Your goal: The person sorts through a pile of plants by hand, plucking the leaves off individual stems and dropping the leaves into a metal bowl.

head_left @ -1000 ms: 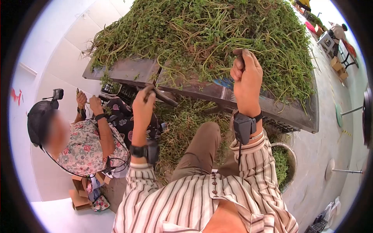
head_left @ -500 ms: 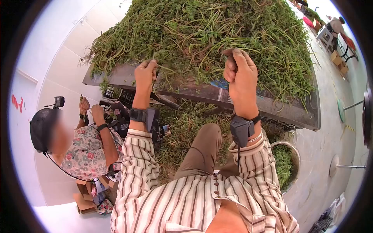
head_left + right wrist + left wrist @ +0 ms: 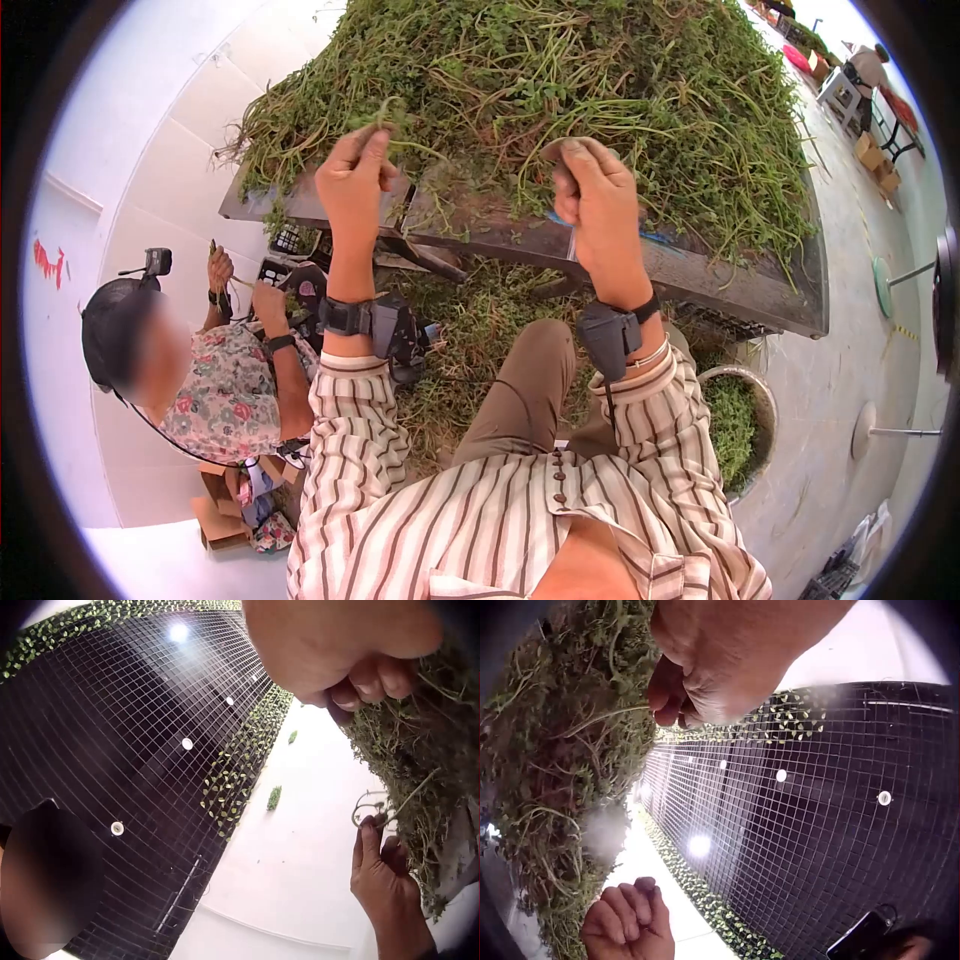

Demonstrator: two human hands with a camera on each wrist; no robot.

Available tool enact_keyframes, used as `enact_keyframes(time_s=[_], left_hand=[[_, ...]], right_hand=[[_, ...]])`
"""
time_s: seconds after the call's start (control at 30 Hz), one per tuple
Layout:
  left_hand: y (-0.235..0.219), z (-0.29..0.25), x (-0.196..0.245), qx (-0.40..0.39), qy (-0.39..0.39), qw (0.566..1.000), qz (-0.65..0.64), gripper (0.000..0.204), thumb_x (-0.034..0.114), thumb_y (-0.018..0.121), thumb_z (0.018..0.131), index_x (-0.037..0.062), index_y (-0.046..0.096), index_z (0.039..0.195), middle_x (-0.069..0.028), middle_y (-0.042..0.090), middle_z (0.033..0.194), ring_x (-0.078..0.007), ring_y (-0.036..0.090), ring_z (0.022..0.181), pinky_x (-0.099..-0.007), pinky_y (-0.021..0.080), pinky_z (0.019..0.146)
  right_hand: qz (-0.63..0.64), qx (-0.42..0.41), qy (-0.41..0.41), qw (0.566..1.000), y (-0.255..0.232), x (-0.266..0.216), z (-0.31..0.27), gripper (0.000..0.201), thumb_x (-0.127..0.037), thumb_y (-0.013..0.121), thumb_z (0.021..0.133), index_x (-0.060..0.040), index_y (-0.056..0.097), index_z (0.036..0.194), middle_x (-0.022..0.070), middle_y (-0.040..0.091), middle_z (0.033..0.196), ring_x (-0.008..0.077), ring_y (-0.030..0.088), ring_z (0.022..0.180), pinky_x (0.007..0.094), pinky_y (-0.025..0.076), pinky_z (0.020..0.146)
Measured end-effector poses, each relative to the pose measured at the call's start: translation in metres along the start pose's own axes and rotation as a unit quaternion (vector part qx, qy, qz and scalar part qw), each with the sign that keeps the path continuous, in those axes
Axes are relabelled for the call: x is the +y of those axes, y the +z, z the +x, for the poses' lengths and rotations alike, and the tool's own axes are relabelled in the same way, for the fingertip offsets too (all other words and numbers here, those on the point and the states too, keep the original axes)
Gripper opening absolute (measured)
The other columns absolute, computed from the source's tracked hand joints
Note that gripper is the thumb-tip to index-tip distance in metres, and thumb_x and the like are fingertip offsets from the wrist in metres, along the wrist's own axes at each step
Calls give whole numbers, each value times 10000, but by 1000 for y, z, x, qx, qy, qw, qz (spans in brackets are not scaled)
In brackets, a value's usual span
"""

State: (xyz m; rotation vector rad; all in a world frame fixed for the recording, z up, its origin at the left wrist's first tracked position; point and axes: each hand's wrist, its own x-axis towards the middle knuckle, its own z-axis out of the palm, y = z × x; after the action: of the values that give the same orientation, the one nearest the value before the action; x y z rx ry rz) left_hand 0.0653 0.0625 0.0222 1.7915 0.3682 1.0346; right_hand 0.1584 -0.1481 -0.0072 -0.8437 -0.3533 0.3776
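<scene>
Between thumb and forefinger, my left hand (image 3: 352, 200) pinches a thin green stem (image 3: 412, 796) in front of the heap. The stem's upper end curls over the fingertips in the right wrist view. My right hand (image 3: 603, 215) is raised a short way to the right, its fingers curled in and its forefinger and thumb close together. Nothing shows in its grasp in the left wrist view, where its fingertips look dark. Behind both hands rises a large pile of leafy green stems (image 3: 560, 60) on a dark table (image 3: 690, 265).
More stems (image 3: 450, 395) lie under the table around my knees. A round tub (image 3: 765, 395) of greens stands at the right. To the left sits another person (image 3: 225, 400) holding stems, with cardboard boxes (image 3: 218, 522) behind. Poles with round bases (image 3: 864, 430) stand farther right.
My left hand has risen from the table's edge to the pile, and a stem now shows in its fingers. The right hand has shifted left and slightly down.
</scene>
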Motion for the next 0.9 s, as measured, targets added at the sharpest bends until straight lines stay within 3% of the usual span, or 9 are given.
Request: enact_keyframes(time_s=[0.2,0.33,0.5,0.63,0.7,0.73,0.8,0.87,0.9], left_hand=[[21,-8,-1,-40,-21,999,-18,196,120,590,867,-21,653,988,-75,651,802,-106,619,646,-220,482,543],[32,-19,13,-92,74,991,60,176,67,565,877,-39,639,996,-84,643,926,-146,633,759,-248,519,654],[40,-36,27,-167,277,923,207,182,-3,604,809,16,654,983,-87,634,970,-160,630,810,-272,509,689],[38,-49,32,-226,270,912,211,205,-14,613,789,43,664,979,-89,628,981,-165,620,829,-278,500,704],[33,-49,25,-211,336,890,225,252,28,641,779,55,638,1030,-92,617,995,-198,625,772,-281,502,659],[30,-50,25,-212,335,890,226,252,28,641,779,55,638,1030,-92,617,995,-198,625,772,-281,502,659],[21,-51,27,-140,132,951,243,302,22,618,792,76,616,1089,-86,630,1008,-166,606,785,-271,493,694],[9,-47,9,-132,96,944,287,346,71,626,789,64,584,1132,-96,639,946,-171,601,761,-279,485,694],[5,-47,0,-156,15,935,319,349,91,630,783,48,582,1126,-103,642,911,-178,600,757,-285,480,697]], right_hand=[[-37,-72,64,995,7,4,-5,192,-173,516,908,-11,612,869,-38,435,567,18,309,441,184,232,394],[-47,-87,94,991,11,2,-7,211,-213,535,902,-23,604,839,-30,444,574,22,338,451,188,241,400],[9,-61,141,988,12,9,-7,222,-246,567,888,-47,580,791,-27,452,595,32,346,454,196,258,405],[99,-49,135,985,6,12,-3,205,-230,571,887,-41,582,811,-28,444,597,35,335,449,199,260,403],[98,-58,131,985,5,11,-3,196,-222,569,888,-39,582,818,-28,440,595,36,331,448,200,260,402],[86,-43,113,989,6,10,-3,177,-203,568,888,-38,581,826,-27,442,595,36,325,448,203,254,401],[76,-28,95,992,6,10,-3,158,-185,568,888,-37,581,835,-26,444,596,35,318,447,206,249,400],[76,-18,69,995,4,10,-3,122,-154,579,877,-36,578,846,-23,452,598,32,315,451,208,239,403],[76,-19,69,994,3,9,-4,122,-154,579,877,-36,578,846,-23,452,598,32,315,451,208,239,403]])
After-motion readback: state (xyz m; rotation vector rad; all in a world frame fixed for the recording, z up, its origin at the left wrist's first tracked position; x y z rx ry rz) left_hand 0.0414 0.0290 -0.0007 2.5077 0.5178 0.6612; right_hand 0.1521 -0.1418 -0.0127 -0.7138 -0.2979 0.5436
